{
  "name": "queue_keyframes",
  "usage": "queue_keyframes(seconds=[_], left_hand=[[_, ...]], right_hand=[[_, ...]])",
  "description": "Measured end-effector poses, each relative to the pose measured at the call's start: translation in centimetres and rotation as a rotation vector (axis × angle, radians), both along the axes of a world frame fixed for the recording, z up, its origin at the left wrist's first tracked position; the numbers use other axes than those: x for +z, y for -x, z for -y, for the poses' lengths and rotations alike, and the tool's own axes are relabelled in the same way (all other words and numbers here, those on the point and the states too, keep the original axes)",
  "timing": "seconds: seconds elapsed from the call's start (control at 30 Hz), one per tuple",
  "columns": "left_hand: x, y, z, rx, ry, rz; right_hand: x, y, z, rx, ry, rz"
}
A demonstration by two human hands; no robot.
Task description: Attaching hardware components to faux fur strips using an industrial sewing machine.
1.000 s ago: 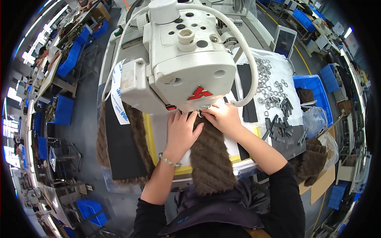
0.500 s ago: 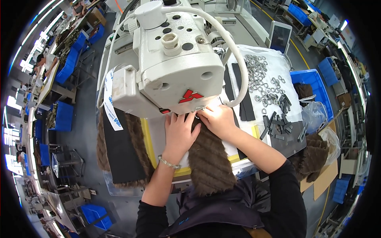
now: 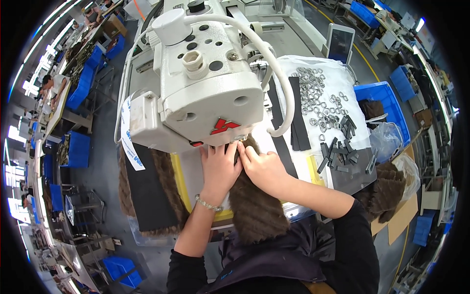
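Under the white sewing machine head [image 3: 210, 98], my left hand [image 3: 219, 171] lies on a brown fur strip [image 3: 257, 218], fingers stretched, the tips partly hidden by the head. My right hand [image 3: 264, 171] is at the strip beside it, index finger extended toward the machine's lower front, other fingers bent around the fur; its thumb is hidden. The two hands nearly touch. Left of them lie a black strip [image 3: 152, 191] and more fur [image 3: 174, 196]; black strips [image 3: 299, 112] lie to the right.
Metal rings [image 3: 313, 88] and short dark pieces [image 3: 338, 154] lie on the right. Beyond are a small screen [image 3: 339, 43], a blue bin [image 3: 394, 105] with a bag, fur pieces [image 3: 384, 191] and cardboard [image 3: 401, 225]. Workbenches and a co-worker [image 3: 54, 85] are at the left.
My right hand has moved down and slightly left, closer to my left hand, and turned more level. More fur shows behind its fingertips. The view has shifted, moving the machine leftward.
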State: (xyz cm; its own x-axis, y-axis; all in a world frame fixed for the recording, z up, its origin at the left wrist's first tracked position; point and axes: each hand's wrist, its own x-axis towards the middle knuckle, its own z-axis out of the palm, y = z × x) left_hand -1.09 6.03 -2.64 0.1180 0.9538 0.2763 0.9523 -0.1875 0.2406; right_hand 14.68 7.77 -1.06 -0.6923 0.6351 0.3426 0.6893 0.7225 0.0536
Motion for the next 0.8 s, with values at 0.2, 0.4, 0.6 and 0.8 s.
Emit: queue_keyframes(seconds=[0.2,0.4,0.6,0.8], left_hand=[[-0.1,0.1,0.0,0.02,0.013,0.005],[0.5,0.0,0.1,-0.007,-0.075,0.039],[0.3,0.8,0.0,-0.057,-0.026,0.079],[0.6,0.8,0.2,-0.072,-0.045,0.089]], right_hand=[[-0.2,0.5,0.7,-0.046,0.04,0.008],[0.2,0.3,1.3,-0.076,0.086,0.018],[0.3,0.7,1.4,-0.113,0.121,0.049],[0.1,1.0,1.5,-0.133,0.105,0.024]])
